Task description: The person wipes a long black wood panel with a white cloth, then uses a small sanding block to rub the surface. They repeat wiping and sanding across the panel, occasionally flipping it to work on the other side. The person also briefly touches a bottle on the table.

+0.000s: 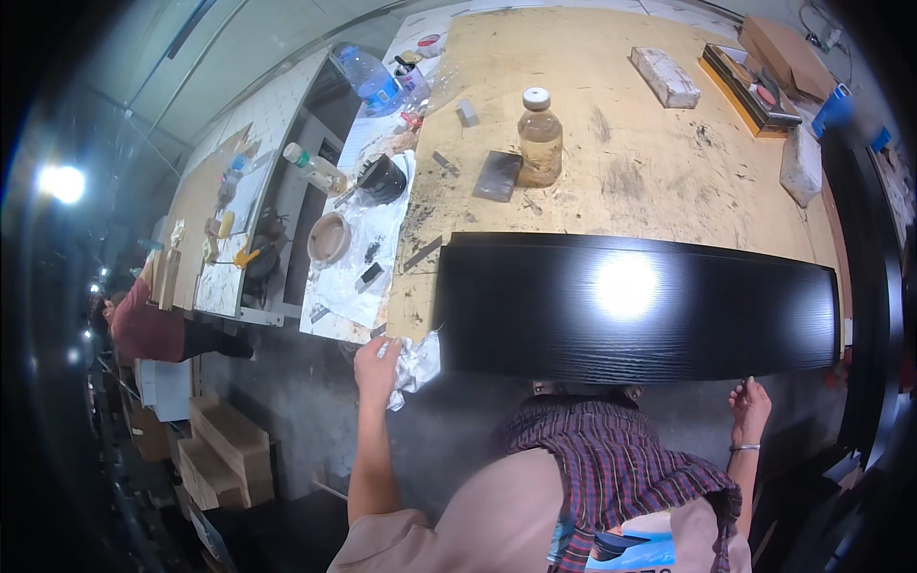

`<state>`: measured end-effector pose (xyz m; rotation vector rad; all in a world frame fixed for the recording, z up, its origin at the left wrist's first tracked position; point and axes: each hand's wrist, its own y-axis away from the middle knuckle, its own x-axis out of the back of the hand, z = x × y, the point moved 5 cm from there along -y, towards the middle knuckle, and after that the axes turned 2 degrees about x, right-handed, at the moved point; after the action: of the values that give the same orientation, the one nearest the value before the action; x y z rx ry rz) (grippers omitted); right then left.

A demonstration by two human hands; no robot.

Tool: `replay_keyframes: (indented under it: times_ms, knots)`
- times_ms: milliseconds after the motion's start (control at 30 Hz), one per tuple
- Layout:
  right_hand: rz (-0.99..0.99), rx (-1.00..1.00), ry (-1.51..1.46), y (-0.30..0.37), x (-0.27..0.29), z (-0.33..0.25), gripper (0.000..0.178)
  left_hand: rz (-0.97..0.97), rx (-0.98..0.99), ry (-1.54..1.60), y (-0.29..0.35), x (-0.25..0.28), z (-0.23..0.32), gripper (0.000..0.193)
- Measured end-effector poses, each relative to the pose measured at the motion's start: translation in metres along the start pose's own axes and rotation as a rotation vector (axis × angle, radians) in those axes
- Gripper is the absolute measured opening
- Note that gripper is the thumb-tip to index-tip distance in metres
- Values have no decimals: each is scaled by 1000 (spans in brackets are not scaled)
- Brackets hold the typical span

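A long glossy black wood-grain panel (525, 306) lies along the near side of the worktable. My left hand (373, 371) is closed on a crumpled white cloth (420, 366), just off the panel's left end. Below the panel's near edge, toward its right end, my right hand (751, 409) has its fingers pinched together. A tiny dark bit shows at those fingertips, too small to name. Beyond the panel stand a bottle of cloudy brownish liquid (541, 143) with a white cap and, beside it, a flat dark block (498, 176).
At left, a white sheet (355, 304) bears a black cup (382, 180) and a round dish (330, 238). A large plastic bottle (369, 81) stands behind. A wrapped block (665, 77) and a tool box (748, 91) sit far right. Another person (148, 325) works at far left.
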<state>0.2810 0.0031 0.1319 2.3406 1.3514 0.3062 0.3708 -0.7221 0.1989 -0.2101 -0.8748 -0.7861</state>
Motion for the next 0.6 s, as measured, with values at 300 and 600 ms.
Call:
replay_keyframes:
  times_ms: [300, 600]
  knots:
    - [95, 123, 142, 21, -23, -18, 18, -192, -220, 390, -58, -13, 102, 21]
    - [34, 198, 293, 80, -77, -44, 11, -66, -512, -425, -164, -177, 255, 68]
